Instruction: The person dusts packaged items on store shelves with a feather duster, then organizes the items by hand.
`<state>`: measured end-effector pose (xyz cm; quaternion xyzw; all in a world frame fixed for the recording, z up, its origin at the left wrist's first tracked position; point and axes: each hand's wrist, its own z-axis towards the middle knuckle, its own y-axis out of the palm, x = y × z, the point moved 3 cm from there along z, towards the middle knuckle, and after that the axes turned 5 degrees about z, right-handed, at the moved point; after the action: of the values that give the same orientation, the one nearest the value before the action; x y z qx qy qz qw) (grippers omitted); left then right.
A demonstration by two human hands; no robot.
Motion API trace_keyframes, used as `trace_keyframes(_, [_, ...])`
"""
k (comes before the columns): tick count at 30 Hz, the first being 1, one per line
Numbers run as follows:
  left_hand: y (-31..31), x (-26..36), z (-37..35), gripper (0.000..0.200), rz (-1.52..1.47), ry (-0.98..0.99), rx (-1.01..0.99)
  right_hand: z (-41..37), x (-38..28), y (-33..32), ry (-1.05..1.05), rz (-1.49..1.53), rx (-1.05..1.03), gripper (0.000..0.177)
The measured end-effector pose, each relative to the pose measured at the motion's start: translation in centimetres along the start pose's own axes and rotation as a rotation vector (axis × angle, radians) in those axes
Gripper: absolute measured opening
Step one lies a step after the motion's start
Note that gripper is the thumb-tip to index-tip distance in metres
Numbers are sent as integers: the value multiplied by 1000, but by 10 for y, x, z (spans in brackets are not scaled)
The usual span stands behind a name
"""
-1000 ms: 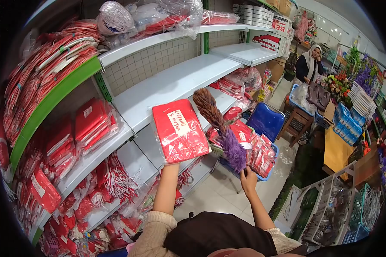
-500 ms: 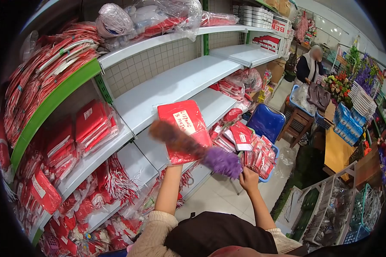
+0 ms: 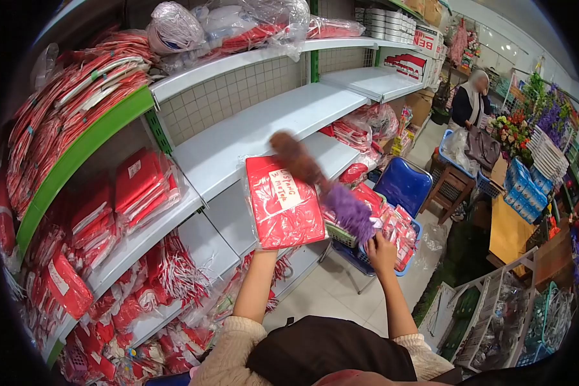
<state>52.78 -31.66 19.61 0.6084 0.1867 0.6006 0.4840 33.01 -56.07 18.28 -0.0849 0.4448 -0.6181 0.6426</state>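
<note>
A red plastic-wrapped packet (image 3: 283, 219) with a handwritten white label rests on my left hand (image 3: 264, 252), whose fingers are hidden beneath it. My right hand (image 3: 382, 252) is closed round the handle end of a fluffy duster (image 3: 349, 211), brown at the tip and purple near my hand. The duster is blurred and crosses over the packet's upper right part. Behind the packet is a pale shelf (image 3: 257, 132).
Shelves at left hold stacked red packets (image 3: 145, 183). A blue chair (image 3: 402, 185) and a basket of red packets (image 3: 406, 241) stand to the right. Farther back, a person (image 3: 472, 100) is near a brown bag (image 3: 482, 147). White racks (image 3: 495, 315) are at lower right.
The packet has shifted slightly right and turned flatter to view. The duster and my right hand have moved right, and the duster's brown tip is now higher, near the packet's top edge.
</note>
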Motion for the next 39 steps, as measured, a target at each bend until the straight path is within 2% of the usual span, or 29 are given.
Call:
trace_keyframes(1, [0,0,1,43,-4,-3,-3,4,3,3,97,0,18,19])
trace_keyframes(2, [0,2,2,43,-5,-3,-4,7,5,3,95,5,36,20])
trace_keyframes(7, [1,9,9,44,-10,-2,-12,19,-24,-2,-375,115,-4,18])
trace_keyframes(9, [0,11,11,45,-8,0,-11,24,-32,7,-332,128,-7,17])
trace_keyframes(15, [-8,21,10,47,-8,14,1,69,-33,22,55,35,-2,23])
trace_keyframes(19, [-13,38,9,48,-5,38,14,104,-53,37,-12,76,35,23])
trace_keyframes(20, [-13,43,9,48,-7,48,16,114,-59,44,-28,107,-69,32])
trace_keyframes(23, [-18,60,5,49,-7,79,29,141,-93,65,-273,24,-89,30])
trace_keyframes(27, [-24,76,-3,50,-6,110,47,186,-123,120,-258,81,-136,26])
trace_keyframes(30, [-29,82,-10,51,-13,126,56,219,-157,130,-237,56,-188,24])
trace_keyframes(33, [-32,83,-16,51,-18,128,67,248,-166,165,-325,111,-134,23])
trace_keyframes(36, [-33,82,-20,52,-22,123,70,254,-183,165,-245,107,-222,27])
trace_keyframes(39, [-31,84,-22,53,-32,113,68,231,-192,138,-377,-51,-23,31])
